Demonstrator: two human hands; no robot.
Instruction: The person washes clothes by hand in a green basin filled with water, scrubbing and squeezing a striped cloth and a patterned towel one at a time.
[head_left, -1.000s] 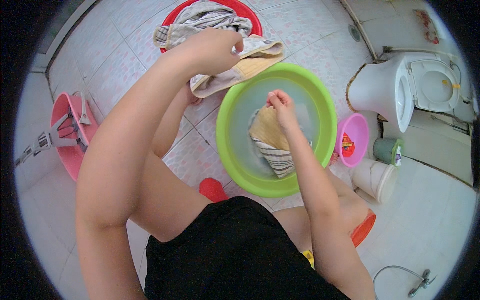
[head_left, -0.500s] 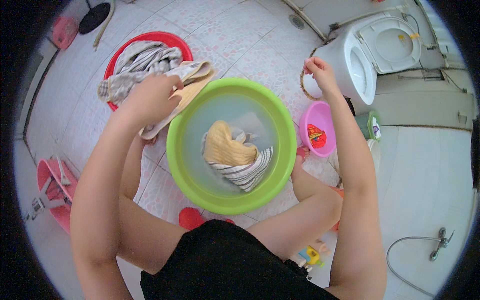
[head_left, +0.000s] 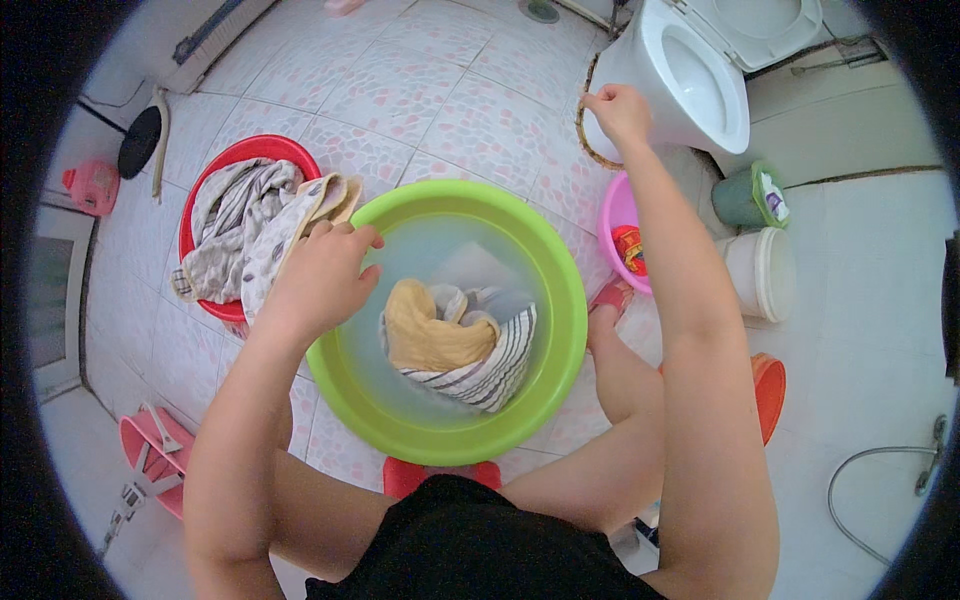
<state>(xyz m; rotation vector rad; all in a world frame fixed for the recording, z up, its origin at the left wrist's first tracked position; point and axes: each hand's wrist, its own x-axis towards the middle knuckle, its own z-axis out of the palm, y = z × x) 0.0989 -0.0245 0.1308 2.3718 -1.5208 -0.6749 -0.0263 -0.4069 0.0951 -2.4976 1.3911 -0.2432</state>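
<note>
A lime green basin [head_left: 548,398] of cloudy water sits between my legs. Cloths lie heaped in its water: a tan one [head_left: 425,335] and a white one with dark stripes [head_left: 492,372]. Over the basin's left rim hovers my left hand [head_left: 325,275], its thumb and forefinger spread. Beside it, a pale patterned cloth with a tan edge [head_left: 285,235] drapes over the red basin [head_left: 270,147], which also holds grey-white laundry [head_left: 240,195]. My right hand [head_left: 620,112] is raised in front of the toilet, fingertips pinched together; anything between them is too small to see.
On the right stand a white toilet [head_left: 690,80], a pink basin [head_left: 618,205] holding a red packet, a green bin [head_left: 738,200] and a white bucket [head_left: 765,275]. A pink tub [head_left: 160,440] is at lower left, a shower hose [head_left: 840,480] at lower right.
The tan-edged cloth left my left hand and now rests on the red basin. My view has shifted, with the basins now further left. My right hand stays raised and pinched.
</note>
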